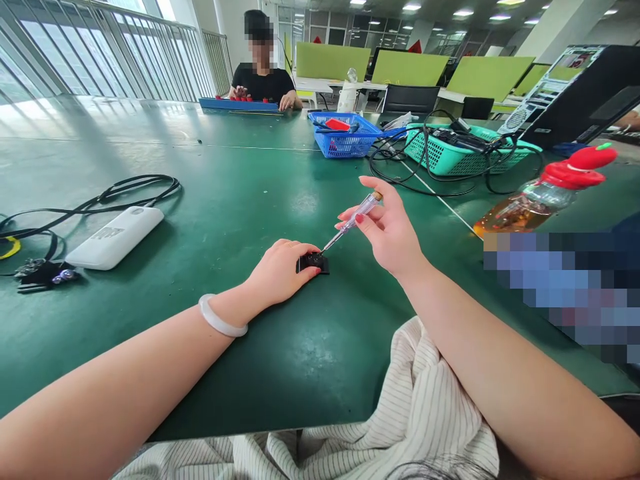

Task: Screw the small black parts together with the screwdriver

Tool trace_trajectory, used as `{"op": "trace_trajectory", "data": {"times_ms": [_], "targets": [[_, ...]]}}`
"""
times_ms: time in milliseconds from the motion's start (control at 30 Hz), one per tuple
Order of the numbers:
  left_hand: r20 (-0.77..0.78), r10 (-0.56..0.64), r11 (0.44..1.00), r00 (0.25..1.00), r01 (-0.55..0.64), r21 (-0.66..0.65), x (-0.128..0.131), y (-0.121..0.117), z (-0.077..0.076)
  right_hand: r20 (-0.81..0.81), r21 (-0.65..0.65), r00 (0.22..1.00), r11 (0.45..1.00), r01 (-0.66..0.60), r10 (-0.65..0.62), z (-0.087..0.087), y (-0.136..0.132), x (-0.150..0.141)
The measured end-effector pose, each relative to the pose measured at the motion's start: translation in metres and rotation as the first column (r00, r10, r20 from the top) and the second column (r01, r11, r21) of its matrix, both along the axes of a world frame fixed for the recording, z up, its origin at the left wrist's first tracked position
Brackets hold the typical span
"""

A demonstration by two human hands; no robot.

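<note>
Left hand [280,270] pins a small black plastic block [314,262] flat on the green surface [240,193]. Right hand [387,230] pinches a clear-handled tester screwdriver [353,221], tip touching the block. Both look light and rigid; the smooth, slim handle is best gripped mid-barrel.

A white power bank [115,237] lies at the frame's left beside looped black cables [125,190]. Upper centre, a blue basket [345,141] and a green basket [450,157] (full of tangled leads) stand side by side. A red-capped bottle [545,197] lies at right.
</note>
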State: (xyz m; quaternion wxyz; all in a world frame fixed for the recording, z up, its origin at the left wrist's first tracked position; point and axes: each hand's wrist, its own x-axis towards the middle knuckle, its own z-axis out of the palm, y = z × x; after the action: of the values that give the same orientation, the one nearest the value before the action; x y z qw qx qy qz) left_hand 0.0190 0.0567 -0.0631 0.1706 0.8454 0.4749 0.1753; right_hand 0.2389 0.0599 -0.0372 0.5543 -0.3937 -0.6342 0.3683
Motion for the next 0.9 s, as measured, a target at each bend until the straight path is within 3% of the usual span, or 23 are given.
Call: {"op": "trace_trajectory", "data": {"times_ms": [900], "targets": [[0.031, 0.002, 0.998, 1.000, 0.000, -0.069, 0.0004, 0.0009, 0.0026, -0.039, -0.036, 0.996, 0.996, 0.081, -0.082, -0.0016, 0.0063, 0.0031]]}}
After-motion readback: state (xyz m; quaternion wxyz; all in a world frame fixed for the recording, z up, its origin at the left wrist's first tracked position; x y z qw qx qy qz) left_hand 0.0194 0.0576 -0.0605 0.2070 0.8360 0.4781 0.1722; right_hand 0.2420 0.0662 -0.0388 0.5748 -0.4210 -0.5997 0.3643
